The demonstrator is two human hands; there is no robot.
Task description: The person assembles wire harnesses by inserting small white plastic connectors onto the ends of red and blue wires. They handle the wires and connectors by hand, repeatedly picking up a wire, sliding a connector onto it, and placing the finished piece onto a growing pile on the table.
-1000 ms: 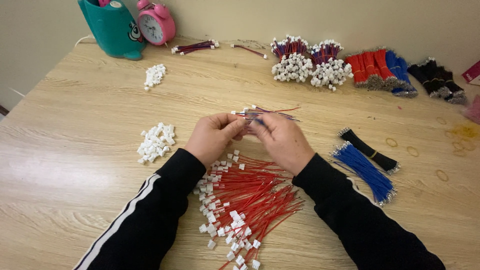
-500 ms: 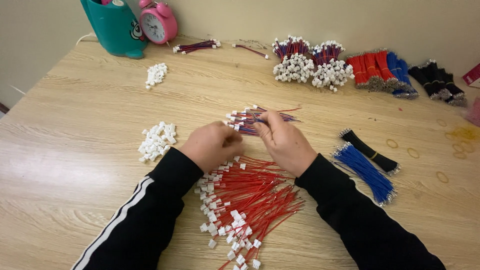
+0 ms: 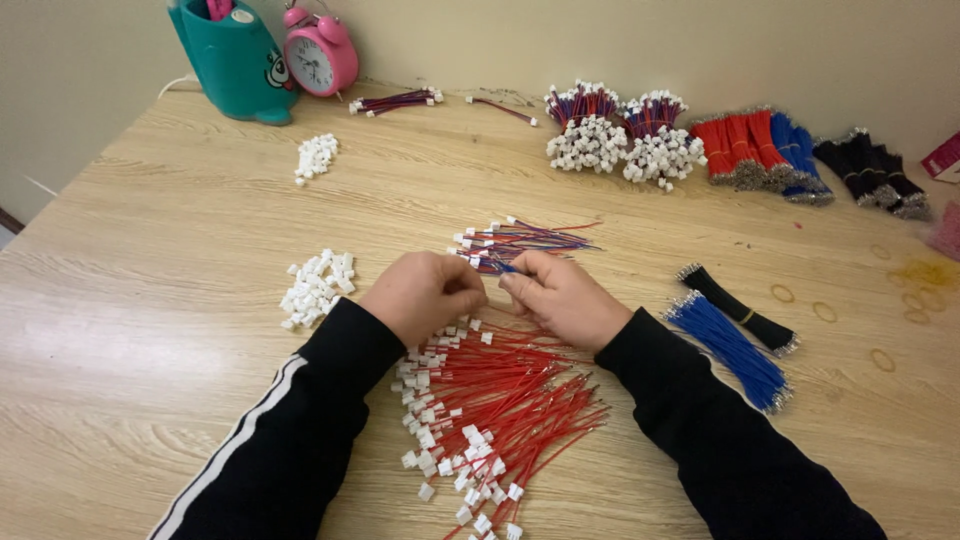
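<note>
- Pinching one thin blue wire [image 3: 503, 266] between my left hand [image 3: 425, 293] and right hand [image 3: 562, 297], fingertips pressed together.
- Red connector-tipped wires [image 3: 490, 405] heaped below; small red-and-blue wire pile [image 3: 520, 240] just beyond.
- Teal plastic holder [image 3: 228, 58] and pink alarm clock [image 3: 320, 55] at the pale wooden desk's [image 3: 150, 300] far edge.

Red-blue wire [image 3: 505, 266], pinched between fingertips

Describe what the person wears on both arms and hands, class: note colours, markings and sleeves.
Both arms are covered by long black sleeves that reach the wrists. The left sleeve carries white stripes running along its outer side; the right sleeve shows plain black, with no stripe in view. The left hand and right hand are bare: no gloves, and no rings or watch can be seen.
</note>
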